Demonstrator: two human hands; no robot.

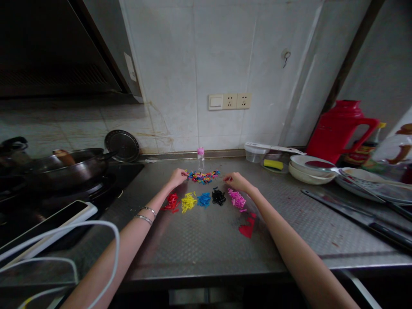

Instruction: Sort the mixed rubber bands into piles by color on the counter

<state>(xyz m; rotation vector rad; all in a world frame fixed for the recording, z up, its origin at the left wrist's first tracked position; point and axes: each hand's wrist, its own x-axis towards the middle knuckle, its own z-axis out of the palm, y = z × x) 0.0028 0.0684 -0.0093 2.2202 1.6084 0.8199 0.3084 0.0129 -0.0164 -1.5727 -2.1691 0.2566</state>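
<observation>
A mixed heap of small multicoloured band-like pieces [204, 176] lies on the metal counter. At its left edge, my left hand [178, 177] has its fingertips pinched together, touching or very near the pieces. Just off the right end is my right hand [237, 181], fingers curled together; whatever either hand pinches is too small to make out. In front of the heap, the pieces form separate piles by colour: red [172, 202], yellow [188, 201], blue [204, 199], black [218, 196] and pink [237, 199]. Behind the heap stands a small clear bottle with a pink cap [201, 152].
Right of my hands are a clear plastic tub [255, 153], a yellow sponge [273, 165], stacked bowls [309, 174], a long knife [337, 210] and a red thermos jug [337, 131]. A red cutout [246, 227] lies near my right forearm. Leftward are a pan [77, 167] and white cable [117, 244].
</observation>
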